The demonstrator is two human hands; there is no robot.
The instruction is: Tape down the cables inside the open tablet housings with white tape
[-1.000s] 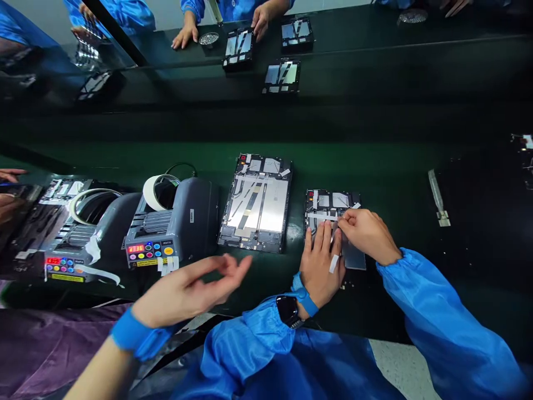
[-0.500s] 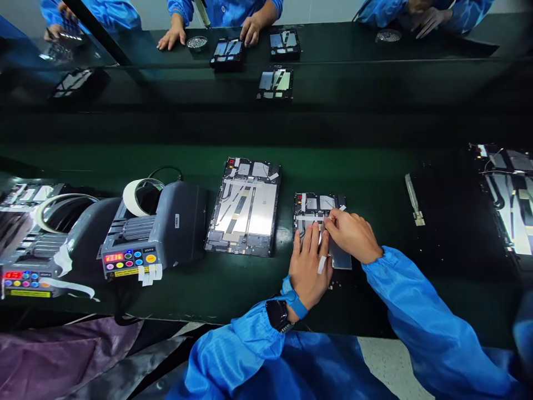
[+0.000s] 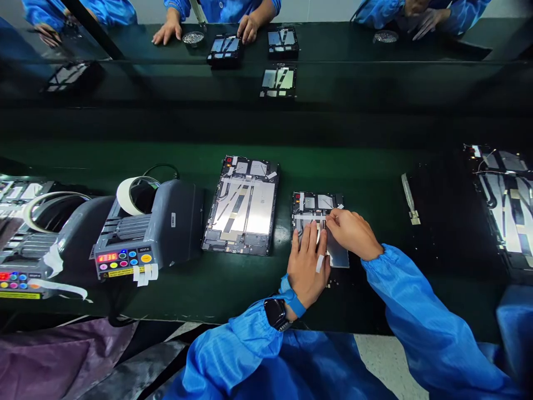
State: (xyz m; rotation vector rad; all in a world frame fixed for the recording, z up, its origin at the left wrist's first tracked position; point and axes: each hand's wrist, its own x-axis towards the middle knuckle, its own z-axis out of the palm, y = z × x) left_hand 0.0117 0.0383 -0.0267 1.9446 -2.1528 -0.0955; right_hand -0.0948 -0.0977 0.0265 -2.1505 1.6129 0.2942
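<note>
An opened flat electronic device [image 3: 308, 203] lies on the dark green bench just right of the middle. My left hand [image 3: 307, 261] rests flat on its lower left part with the fingers stretched out, and a small white strip sticks to the back of that hand. My right hand [image 3: 353, 233] is closed at the device's right side, thumb and forefinger pinched near the left fingertips. What the pinch holds is too small to name. The hands cover much of the device's lower half.
Another opened device [image 3: 245, 208] lies left of my hands. Further left stand a tape dispenser [image 3: 179, 222] and a second one [image 3: 29, 250]. A metal tweezer-like piece [image 3: 410, 199] and another device [image 3: 510, 205] are at the right. Co-workers' hands [image 3: 249, 28] show across the bench.
The whole view has shifted slightly. Both hands keep nearly the same place on the device; the far-left co-worker's hands have moved.
</note>
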